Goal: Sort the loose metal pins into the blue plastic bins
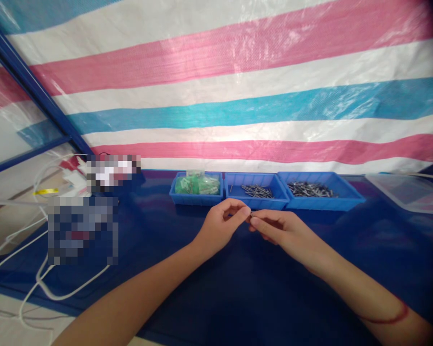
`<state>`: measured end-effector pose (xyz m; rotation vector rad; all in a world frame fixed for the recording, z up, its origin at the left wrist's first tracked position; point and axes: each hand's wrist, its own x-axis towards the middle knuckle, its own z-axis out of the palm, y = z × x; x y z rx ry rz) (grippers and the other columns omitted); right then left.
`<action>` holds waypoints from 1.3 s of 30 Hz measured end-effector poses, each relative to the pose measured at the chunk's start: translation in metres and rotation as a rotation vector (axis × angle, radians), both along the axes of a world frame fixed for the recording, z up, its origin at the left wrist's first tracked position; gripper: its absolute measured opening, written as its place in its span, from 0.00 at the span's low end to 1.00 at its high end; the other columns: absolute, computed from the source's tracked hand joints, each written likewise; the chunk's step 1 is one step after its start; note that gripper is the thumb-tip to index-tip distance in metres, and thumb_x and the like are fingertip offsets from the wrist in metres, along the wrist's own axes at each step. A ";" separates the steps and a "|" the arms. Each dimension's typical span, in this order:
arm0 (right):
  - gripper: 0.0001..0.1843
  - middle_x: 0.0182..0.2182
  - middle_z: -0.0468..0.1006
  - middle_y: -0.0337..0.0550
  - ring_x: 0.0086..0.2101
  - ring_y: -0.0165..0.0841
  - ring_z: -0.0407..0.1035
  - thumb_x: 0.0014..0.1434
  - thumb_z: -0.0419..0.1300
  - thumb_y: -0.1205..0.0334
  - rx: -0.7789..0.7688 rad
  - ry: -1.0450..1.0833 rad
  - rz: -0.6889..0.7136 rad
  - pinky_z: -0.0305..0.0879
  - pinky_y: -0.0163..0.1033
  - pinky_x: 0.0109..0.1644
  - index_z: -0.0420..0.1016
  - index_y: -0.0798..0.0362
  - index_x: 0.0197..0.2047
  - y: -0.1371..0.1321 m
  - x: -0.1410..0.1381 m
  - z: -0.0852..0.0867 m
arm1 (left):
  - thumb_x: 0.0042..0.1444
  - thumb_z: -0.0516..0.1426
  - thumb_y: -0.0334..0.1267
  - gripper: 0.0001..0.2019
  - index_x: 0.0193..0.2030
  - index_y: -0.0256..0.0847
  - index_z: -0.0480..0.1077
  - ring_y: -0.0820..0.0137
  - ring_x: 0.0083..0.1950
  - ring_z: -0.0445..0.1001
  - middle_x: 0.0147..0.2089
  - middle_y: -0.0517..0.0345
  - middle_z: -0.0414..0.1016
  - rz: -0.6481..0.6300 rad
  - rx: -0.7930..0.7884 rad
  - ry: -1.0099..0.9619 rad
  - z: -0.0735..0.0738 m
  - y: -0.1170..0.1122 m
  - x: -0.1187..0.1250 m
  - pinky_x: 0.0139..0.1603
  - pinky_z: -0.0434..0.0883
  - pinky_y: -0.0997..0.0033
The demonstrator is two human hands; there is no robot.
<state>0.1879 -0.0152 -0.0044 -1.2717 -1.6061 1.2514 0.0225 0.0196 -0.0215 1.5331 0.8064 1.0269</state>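
Observation:
My left hand point(222, 223) and my right hand point(279, 229) meet above the dark blue table point(238, 288), fingertips touching in a pinch around a tiny dark metal part point(250, 215) between them. Both hands are closed on it. Just behind them stand three blue trays in a row: the left tray point(197, 198) holds green plastic pieces, the middle tray point(256, 201) holds thin metal pins, and the right tray point(323, 201) holds several darker metal pins. A red band circles my right forearm.
A striped pink, white and blue tarp point(238, 96) hangs right behind the trays. White cables point(39, 278) loop over the table's left edge beside blurred boxes. A clear plastic tray point(411, 192) lies at the far right.

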 end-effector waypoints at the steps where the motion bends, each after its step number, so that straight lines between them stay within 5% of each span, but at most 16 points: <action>1: 0.16 0.20 0.65 0.36 0.22 0.26 0.55 0.56 0.58 0.49 -0.011 0.008 -0.016 0.51 0.34 0.25 0.75 0.55 0.32 0.000 0.000 -0.001 | 0.57 0.57 0.41 0.08 0.36 0.36 0.69 0.74 0.35 0.71 0.32 0.59 0.72 0.010 0.005 0.004 0.000 0.000 -0.001 0.40 0.67 0.75; 7: 0.19 0.20 0.65 0.36 0.22 0.26 0.56 0.57 0.56 0.47 -0.065 0.037 -0.101 0.51 0.34 0.24 0.74 0.56 0.33 0.001 0.001 -0.003 | 0.57 0.58 0.42 0.10 0.38 0.37 0.71 0.71 0.38 0.73 0.36 0.57 0.75 0.034 0.015 0.011 -0.004 0.003 -0.002 0.41 0.68 0.74; 26: 0.09 0.27 0.68 0.39 0.27 0.30 0.63 0.57 0.58 0.55 0.288 -0.026 -0.225 0.62 0.35 0.30 0.68 0.51 0.34 0.001 0.006 -0.008 | 0.58 0.55 0.39 0.11 0.43 0.36 0.71 0.71 0.37 0.72 0.36 0.55 0.74 0.050 0.053 0.181 -0.003 0.001 -0.001 0.39 0.69 0.73; 32: 0.15 0.25 0.72 0.41 0.27 0.32 0.65 0.60 0.55 0.49 0.378 -0.256 -0.236 0.61 0.37 0.30 0.71 0.52 0.29 0.000 0.008 -0.004 | 0.63 0.48 0.44 0.15 0.39 0.35 0.71 0.73 0.34 0.71 0.35 0.56 0.74 -0.036 0.095 0.294 0.000 -0.001 -0.002 0.37 0.68 0.75; 39: 0.17 0.30 0.74 0.47 0.30 0.40 0.68 0.59 0.53 0.45 0.504 -0.423 -0.772 0.61 0.44 0.36 0.72 0.49 0.37 0.022 0.069 0.005 | 0.63 0.49 0.39 0.12 0.42 0.37 0.72 0.69 0.39 0.72 0.40 0.54 0.75 0.005 0.480 0.595 -0.003 0.007 -0.010 0.44 0.67 0.70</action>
